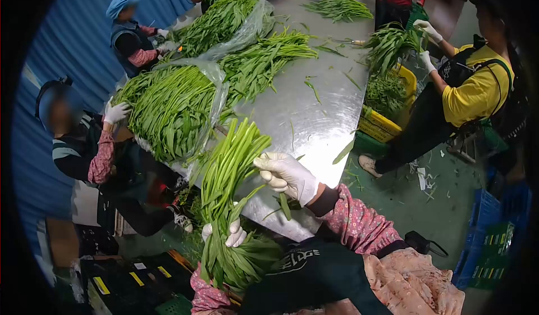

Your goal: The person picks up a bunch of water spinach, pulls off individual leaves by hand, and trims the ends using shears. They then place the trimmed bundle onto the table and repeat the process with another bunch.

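In my left hand (233, 235), white-gloved and partly covered by leaves, is an upright bunch of water spinach (227, 172). Its pale cut stems point up and away, and its leaves hang below my grip near my dark apron. My right hand (289, 176), also in a white glove, has its fingers closed in a pinch at the right edge of the bunch, on the stems. A loose leaf (285, 207) hangs just below this hand. Just beyond the bunch lies a large heap of water spinach (168, 104) with clear plastic sheeting (218, 82).
A metal table (281, 110) runs away from me, with leaf scraps and a knife (352, 42) on it. People stand on both sides. At right, a person in yellow (477, 93) holds greens above a yellow crate (379, 127). Blue crates (477, 225) stand low right.
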`<state>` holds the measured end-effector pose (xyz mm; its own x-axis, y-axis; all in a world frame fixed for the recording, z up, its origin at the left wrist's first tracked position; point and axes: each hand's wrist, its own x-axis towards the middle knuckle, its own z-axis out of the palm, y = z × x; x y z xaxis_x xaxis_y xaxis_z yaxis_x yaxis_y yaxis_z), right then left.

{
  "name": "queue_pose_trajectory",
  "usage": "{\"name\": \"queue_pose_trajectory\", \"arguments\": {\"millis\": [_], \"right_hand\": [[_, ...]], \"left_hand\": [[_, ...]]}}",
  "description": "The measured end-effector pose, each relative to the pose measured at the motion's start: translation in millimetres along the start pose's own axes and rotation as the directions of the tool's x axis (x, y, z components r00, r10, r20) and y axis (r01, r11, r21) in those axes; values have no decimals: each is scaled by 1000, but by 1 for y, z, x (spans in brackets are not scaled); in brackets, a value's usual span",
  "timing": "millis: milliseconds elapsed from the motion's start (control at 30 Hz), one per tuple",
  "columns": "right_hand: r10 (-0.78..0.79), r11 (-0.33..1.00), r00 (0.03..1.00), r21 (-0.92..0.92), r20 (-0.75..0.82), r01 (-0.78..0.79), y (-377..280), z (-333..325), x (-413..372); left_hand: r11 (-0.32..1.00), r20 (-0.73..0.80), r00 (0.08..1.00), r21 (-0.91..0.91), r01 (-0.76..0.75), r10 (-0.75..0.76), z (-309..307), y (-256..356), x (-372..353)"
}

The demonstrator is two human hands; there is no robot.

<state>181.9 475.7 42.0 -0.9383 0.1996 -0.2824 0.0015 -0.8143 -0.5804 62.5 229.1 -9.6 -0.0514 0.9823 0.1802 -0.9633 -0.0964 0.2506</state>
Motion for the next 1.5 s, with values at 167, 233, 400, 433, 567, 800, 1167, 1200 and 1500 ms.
{"name": "queue_pose_trajectory", "arguments": {"millis": [167,233,400,433,567,800,1167,1200,1500], "right_hand": [[-14,998,998,-62,-54,10,13,-4,0],[-24,999,998,-24,-64,22,15,-1,-5],[-39,999,999,-1,3,39,21,-8,2],[-52,998,998,-25,-36,51,23,-9,3],[-57,996,989,-79,-135,47,31,-8,5],[-56,998,976,-1,-209,57,42,-6,6],[-439,787,867,-568,-238,242,59,-33,28],[-247,913,915,-392,-319,110,44,-28,26],[-793,306,600,-921,-107,239,20,-88,47]], "left_hand": [[998,-77,996,-41,-40,37,4,-10,-3],[998,-24,999,-51,-36,35,-10,-11,-5],[999,-46,998,-11,-43,42,-8,-20,-4],[999,-37,999,-7,-40,40,-8,-21,-4],[999,-59,998,-29,-25,23,-5,-18,-5],[999,-124,992,48,-21,27,-22,-23,-20],[976,-410,911,183,122,-37,-6,-20,-21],[973,-427,904,192,131,-37,-6,-20,-19],[975,-405,914,193,110,-23,11,-12,-17]]}}
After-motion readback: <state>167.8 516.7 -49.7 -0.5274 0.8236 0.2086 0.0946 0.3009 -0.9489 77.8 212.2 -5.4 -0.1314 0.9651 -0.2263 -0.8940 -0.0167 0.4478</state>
